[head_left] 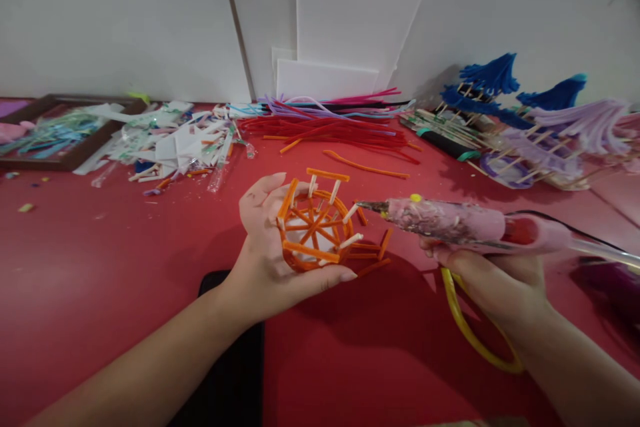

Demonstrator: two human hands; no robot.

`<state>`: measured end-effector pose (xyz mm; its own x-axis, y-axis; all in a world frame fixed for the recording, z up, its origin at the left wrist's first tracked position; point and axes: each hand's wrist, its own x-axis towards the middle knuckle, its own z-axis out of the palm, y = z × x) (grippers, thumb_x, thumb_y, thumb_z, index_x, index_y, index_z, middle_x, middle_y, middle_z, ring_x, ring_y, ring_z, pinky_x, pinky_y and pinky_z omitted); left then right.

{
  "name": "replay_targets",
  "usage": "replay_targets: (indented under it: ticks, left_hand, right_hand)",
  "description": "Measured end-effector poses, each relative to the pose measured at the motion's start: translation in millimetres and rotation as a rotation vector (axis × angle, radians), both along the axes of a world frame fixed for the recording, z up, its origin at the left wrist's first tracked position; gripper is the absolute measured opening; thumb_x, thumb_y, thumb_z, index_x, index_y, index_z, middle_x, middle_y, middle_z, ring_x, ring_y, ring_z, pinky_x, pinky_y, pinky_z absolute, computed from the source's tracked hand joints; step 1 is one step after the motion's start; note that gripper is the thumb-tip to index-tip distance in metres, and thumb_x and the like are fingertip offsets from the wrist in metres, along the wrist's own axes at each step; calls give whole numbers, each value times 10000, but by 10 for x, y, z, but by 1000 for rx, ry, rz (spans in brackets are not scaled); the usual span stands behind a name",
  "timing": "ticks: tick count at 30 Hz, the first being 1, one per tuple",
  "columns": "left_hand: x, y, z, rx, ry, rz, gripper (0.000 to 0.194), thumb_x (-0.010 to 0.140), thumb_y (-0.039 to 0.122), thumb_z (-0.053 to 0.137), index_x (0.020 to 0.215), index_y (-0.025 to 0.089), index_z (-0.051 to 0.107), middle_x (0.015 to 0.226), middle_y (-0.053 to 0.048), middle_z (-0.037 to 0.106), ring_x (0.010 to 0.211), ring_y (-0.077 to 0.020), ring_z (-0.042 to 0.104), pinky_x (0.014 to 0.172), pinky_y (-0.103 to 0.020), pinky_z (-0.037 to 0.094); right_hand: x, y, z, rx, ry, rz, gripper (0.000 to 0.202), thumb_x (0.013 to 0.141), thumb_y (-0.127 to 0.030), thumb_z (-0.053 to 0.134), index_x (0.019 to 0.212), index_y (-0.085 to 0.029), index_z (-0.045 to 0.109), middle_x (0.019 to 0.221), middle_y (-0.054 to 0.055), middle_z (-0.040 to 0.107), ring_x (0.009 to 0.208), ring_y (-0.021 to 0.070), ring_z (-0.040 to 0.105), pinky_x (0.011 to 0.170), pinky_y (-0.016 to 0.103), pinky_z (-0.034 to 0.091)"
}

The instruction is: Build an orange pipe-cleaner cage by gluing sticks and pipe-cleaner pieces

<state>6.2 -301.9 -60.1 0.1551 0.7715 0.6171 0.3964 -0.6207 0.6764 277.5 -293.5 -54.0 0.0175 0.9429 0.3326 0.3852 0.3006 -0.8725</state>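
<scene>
At upper left, a brown-framed rectangular tray (50, 164) is filled with bluish strips; beside it, a heap of white paper and clear plastic scraps (183, 147) is spread on a red tabletop (125, 267). At lower centre-left, a flat black slab (235, 360) is partly covered by the left forearm. In the middle, a round, spoked orange fuzzy-stemmed frame with upright pale sticks (314, 227) is held by the left hand (265, 260), its thumb and curled fingers pressed around opposite sides. Behind it, red fuzzy stems (325, 133) are piled. Right of centre, a pink glue gun (447, 219) is gripped by the right hand, (493, 280) whose fingers are wrapped beneath it, partly hidden. Its nozzle is held at a pale stick's end; whether contact is made cannot be told. At upper right, blue and lilac tiered models (550, 120) are seen.
</scene>
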Motion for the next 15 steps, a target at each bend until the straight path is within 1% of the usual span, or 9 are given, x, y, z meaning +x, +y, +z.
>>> replay_targets:
  ticks: [2, 4, 8, 10, 13, 15]
  left_hand:
    - [4, 2, -4, -11, -29, -6, 716, 564, 400, 941, 1144, 276, 538, 1334, -135, 477, 1361, -409, 467, 1031, -667, 523]
    - [14, 4, -3, -38, -58, -18, 730, 559, 389, 944, 1156, 272, 541, 1342, -134, 477, 1316, -386, 517, 994, -627, 567]
    - [22, 0, 5, -89, -96, -36, 803, 557, 353, 949, 1223, 262, 511, 1321, -137, 497, 1307, -369, 525, 956, -583, 602]
    - [17, -2, 5, -94, -92, -49, 797, 576, 342, 942, 1238, 266, 506, 1300, -132, 505, 1273, -359, 554, 918, -566, 621]
    - [3, -3, -3, -54, -56, -60, 786, 591, 331, 937, 1247, 292, 505, 1276, -116, 506, 1249, -360, 564, 885, -574, 633]
    - [-3, -2, -12, -25, -29, -54, 818, 594, 332, 936, 1277, 323, 486, 1291, -113, 485, 1254, -370, 550, 887, -599, 627]
  right_hand:
    - [14, 4, -1, 23, -3, 16, 217, 629, -117, 622, 676, -274, 765, 549, -35, 676, 462, 151, 593, 433, 237, 491]
    - [35, 7, -5, 59, -4, 17, 221, 637, -103, 623, 672, -276, 756, 558, -38, 680, 481, 150, 605, 447, 231, 495]
    - [62, -2, -1, 71, -31, 109, 240, 677, -82, 615, 702, -283, 744, 583, -44, 672, 489, 146, 598, 447, 226, 482]
    - [60, -8, 7, 87, -33, 135, 265, 697, -79, 602, 743, -295, 748, 609, -48, 677, 513, 151, 610, 469, 230, 493]
    - [42, -11, 20, 106, -29, 117, 254, 702, -86, 599, 747, -291, 741, 619, -46, 682, 502, 151, 594, 460, 233, 486]
    - [26, -10, 31, 115, -34, 87, 231, 693, -87, 605, 721, -282, 726, 596, -44, 665, 486, 151, 581, 451, 235, 479]
